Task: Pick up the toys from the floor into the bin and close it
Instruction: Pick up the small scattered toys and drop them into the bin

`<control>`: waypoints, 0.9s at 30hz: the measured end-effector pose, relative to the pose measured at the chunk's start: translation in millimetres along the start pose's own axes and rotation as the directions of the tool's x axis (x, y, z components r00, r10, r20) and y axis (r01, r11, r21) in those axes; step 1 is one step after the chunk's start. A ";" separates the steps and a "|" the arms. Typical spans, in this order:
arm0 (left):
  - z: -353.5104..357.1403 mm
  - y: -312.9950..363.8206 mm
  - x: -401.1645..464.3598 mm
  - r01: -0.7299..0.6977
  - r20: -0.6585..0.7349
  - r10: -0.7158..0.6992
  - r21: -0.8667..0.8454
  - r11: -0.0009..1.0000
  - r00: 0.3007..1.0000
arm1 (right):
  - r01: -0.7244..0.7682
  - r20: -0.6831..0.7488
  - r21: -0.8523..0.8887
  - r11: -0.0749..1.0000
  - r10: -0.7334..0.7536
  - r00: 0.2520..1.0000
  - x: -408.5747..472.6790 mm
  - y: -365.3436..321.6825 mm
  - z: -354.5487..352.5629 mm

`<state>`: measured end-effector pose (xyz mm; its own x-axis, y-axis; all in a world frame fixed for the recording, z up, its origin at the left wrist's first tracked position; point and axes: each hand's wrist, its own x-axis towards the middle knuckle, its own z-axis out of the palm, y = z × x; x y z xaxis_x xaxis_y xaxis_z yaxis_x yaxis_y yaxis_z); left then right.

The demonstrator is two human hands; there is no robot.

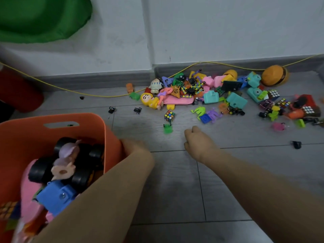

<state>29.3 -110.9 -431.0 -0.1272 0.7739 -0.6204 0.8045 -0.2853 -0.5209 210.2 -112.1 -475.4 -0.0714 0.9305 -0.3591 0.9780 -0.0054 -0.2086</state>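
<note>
An orange bin [22, 137] stands at the lower left, without a lid. Inside it lie a black-wheeled car [82, 172], a blue toy camera [56, 195] and pink toys. My left hand [134, 146] grips the bin's right wall, its fingers hidden behind it. My right hand [198, 142] hovers over the floor with fingers curled, and nothing shows in it. Just beyond it lie a small green toy [168, 128] and a puzzle cube [169, 116]. Several more toys are heaped along the wall, among them a yellow doll [149, 100], a teal camera [235, 100] and a burger toy [275, 75].
A yellow cable [87, 92] runs along the skirting behind the pile. A green cushion [40, 18] sits at the top left and a red object [19, 92] at the left edge. Small black pieces [296, 144] are scattered on the grey tile floor.
</note>
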 end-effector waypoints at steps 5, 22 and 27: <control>1.6 6.4 18.8 0.014 -0.071 -0.022 -0.117 0.993 0.997 | 0.012 -0.121 0.210 0.978 0.014 0.993 10.0 9.0 8.5; -54.1 27.5 51.0 -0.016 -0.039 -0.110 -0.979 0.203 0.993 | -0.312 0.104 0.920 0.239 0.617 0.780 32.6 51.2 -27.7; -36.3 40.0 60.1 -0.036 -0.053 -0.062 -0.968 0.250 0.997 | -0.195 -0.215 0.524 0.829 0.350 0.912 6.6 49.4 -12.1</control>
<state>75.0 -55.2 -467.8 -0.1459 0.8191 -0.5548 0.7670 0.4479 0.4595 260.4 -101.8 -477.1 0.3197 0.9251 -0.2048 0.7219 -0.3778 -0.5798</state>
